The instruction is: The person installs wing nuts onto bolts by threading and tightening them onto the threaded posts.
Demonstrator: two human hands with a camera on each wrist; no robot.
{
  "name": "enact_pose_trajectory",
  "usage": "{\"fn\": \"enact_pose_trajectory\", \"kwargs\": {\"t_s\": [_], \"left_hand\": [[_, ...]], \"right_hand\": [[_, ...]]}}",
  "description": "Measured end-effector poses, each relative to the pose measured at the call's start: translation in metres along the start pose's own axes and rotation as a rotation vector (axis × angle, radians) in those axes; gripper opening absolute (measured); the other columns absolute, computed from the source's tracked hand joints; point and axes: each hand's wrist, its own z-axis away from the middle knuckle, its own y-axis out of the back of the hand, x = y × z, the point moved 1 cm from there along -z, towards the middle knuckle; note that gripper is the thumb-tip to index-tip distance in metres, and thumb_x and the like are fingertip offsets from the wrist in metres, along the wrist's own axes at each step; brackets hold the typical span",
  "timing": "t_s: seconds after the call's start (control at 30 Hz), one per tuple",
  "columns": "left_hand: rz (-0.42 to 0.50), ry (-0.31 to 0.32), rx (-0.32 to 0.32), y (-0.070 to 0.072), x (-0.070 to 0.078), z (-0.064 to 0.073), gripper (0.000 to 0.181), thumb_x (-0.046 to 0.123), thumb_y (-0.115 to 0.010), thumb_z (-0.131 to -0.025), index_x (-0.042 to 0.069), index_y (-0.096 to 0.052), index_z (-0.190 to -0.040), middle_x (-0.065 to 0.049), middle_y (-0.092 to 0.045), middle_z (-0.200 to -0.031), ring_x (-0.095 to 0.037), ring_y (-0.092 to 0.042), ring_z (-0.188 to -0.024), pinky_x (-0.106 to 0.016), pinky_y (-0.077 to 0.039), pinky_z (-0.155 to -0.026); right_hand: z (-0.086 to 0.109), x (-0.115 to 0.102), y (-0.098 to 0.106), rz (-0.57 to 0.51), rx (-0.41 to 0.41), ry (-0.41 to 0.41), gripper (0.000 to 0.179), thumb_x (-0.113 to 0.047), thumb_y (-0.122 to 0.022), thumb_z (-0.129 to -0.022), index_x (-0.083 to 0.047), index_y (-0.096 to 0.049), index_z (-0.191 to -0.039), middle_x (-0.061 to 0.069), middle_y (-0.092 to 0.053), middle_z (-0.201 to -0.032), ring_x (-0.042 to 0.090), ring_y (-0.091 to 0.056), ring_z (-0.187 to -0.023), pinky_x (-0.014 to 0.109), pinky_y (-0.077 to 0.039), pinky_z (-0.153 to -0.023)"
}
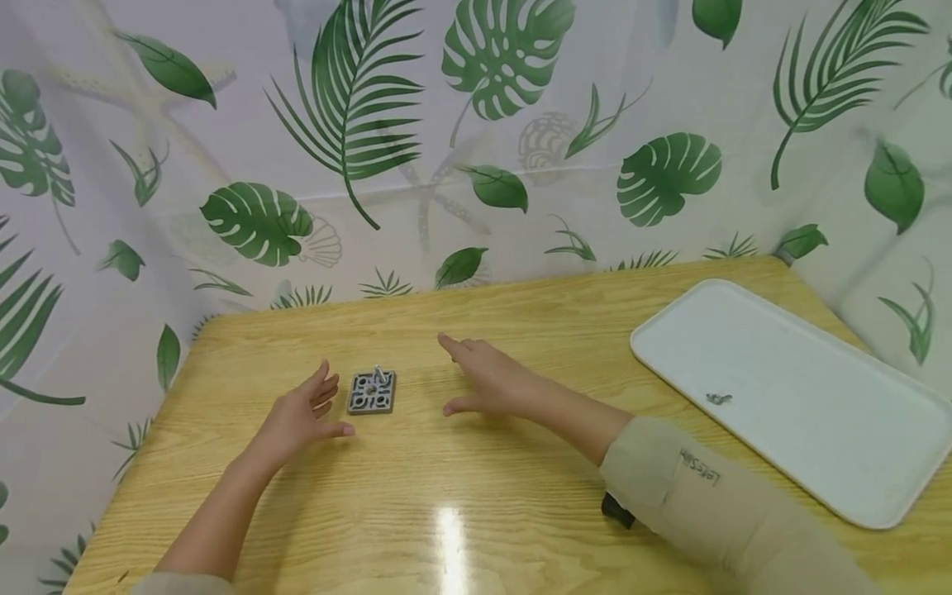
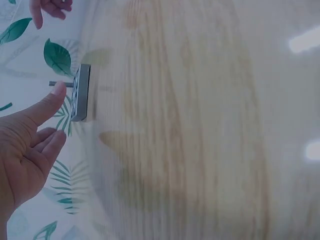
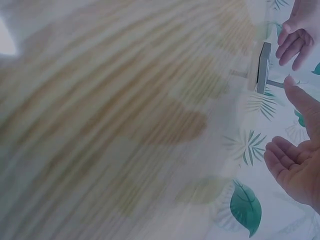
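On the wooden table lies a small square grey metal plate [image 1: 371, 392] with round holes and slots. A metal pin [image 1: 379, 374] stands up from its far right part; both wrist views show the pin sticking out of the plate's face. To the left of the plate, my left hand [image 1: 301, 413] hovers with fingers loosely spread, apart from it. My right hand [image 1: 487, 378] is held to the right of the plate, thumb and fingers apart, with nothing in it. In the right wrist view, the plate [image 3: 264, 67] appears edge-on between both hands.
A white tray [image 1: 803, 388] rests on the right side of the table, with a small metal piece [image 1: 719, 398] near its left edge. A black object [image 1: 616, 511] is partly hidden beneath the right sleeve. Behind the table hangs a leaf-printed cloth [image 1: 476, 149].
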Motion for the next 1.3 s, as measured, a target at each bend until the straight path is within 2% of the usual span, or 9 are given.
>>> {"fn": "enact_pose_trajectory", "kwargs": {"t_s": [0.13, 0.23, 0.3, 0.4, 0.57, 0.87, 1.1, 1.3], "left_hand": [[0.102, 0.036, -0.015, 0.005, -0.007, -0.005, 0.094, 0.017, -0.075, -0.081, -0.001, -0.013, -0.15, -0.024, -0.039, -0.144, -0.037, -0.046, -0.127, -0.035, -0.049, -0.093], [0.12, 0.067, -0.025, 0.007, -0.01, -0.008, 0.086, 0.017, -0.073, -0.083, -0.002, -0.02, -0.148, -0.024, -0.043, -0.14, -0.036, -0.051, -0.123, -0.033, -0.052, -0.087], [0.11, 0.083, -0.025, 0.007, -0.011, -0.009, 0.082, 0.017, -0.073, -0.084, -0.004, -0.024, -0.147, -0.025, -0.047, -0.137, -0.036, -0.053, -0.119, -0.031, -0.053, -0.084], [0.113, 0.101, -0.018, 0.008, -0.011, -0.01, 0.077, 0.014, -0.072, -0.084, -0.008, -0.029, -0.144, -0.027, -0.05, -0.132, -0.035, -0.055, -0.116, -0.028, -0.053, -0.082], [0.115, 0.095, -0.02, 0.01, -0.012, -0.015, 0.072, 0.011, -0.071, -0.084, -0.01, -0.033, -0.141, -0.027, -0.053, -0.128, -0.033, -0.058, -0.113, -0.025, -0.053, -0.081], [0.137, 0.105, -0.074, 0.012, -0.02, -0.025, 0.072, 0.005, -0.072, -0.083, -0.011, -0.033, -0.141, -0.026, -0.054, -0.125, -0.028, -0.057, -0.11, -0.02, -0.051, -0.081], [0.182, 0.087, -0.088, 0.01, -0.02, -0.034, 0.074, -0.005, -0.072, -0.079, -0.014, -0.032, -0.14, -0.026, -0.053, -0.123, -0.024, -0.057, -0.106, -0.019, -0.051, -0.082], [0.184, 0.083, -0.09, 0.006, -0.022, -0.037, 0.074, -0.004, -0.073, -0.079, -0.014, -0.032, -0.139, -0.025, -0.053, -0.12, -0.023, -0.055, -0.103, -0.018, -0.05, -0.08]], "right_hand": [[-0.009, -0.006, -0.004, -0.072, 0.018, -0.027, 0.094, -0.033, -0.079, -0.077, 0.002, -0.027, -0.146, 0.014, -0.062, -0.107, 0.022, -0.057, -0.094, 0.035, -0.047, -0.087], [-0.015, -0.011, -0.008, -0.134, 0.015, -0.078, 0.089, -0.031, -0.079, -0.076, 0.005, -0.032, -0.143, 0.007, -0.062, -0.092, 0.016, -0.053, -0.077, 0.029, -0.046, -0.076], [-0.019, -0.014, -0.011, -0.183, 0.008, -0.123, 0.087, -0.031, -0.08, -0.076, 0.005, -0.035, -0.142, 0.004, -0.062, -0.087, 0.013, -0.052, -0.072, 0.027, -0.046, -0.074], [-0.025, -0.019, -0.018, -0.265, 0.005, -0.188, 0.085, -0.03, -0.08, -0.075, 0.005, -0.038, -0.14, 0.001, -0.064, -0.086, 0.011, -0.055, -0.074, 0.027, -0.049, -0.078], [-0.035, -0.022, -0.029, -0.365, 0.006, -0.253, 0.083, -0.027, -0.083, -0.073, 0.005, -0.042, -0.138, -0.001, -0.067, -0.085, 0.01, -0.06, -0.079, 0.031, -0.049, -0.089], [-0.047, -0.025, -0.039, -0.477, -0.024, -0.275, 0.081, -0.022, -0.085, -0.07, 0.007, -0.045, -0.135, -0.002, -0.066, -0.083, 0.009, -0.06, -0.076, 0.023, -0.05, -0.078], [-0.054, -0.026, -0.044, -0.492, -0.008, -0.321, 0.083, -0.017, -0.085, -0.07, 0.004, -0.042, -0.138, 0.001, -0.065, -0.084, 0.011, -0.061, -0.071, 0.025, -0.05, -0.077], [-0.058, -0.026, -0.049, -0.502, -0.008, -0.318, 0.085, -0.017, -0.085, -0.07, 0.003, -0.04, -0.14, 0.0, -0.064, -0.081, 0.009, -0.059, -0.067, 0.024, -0.049, -0.074]]}}
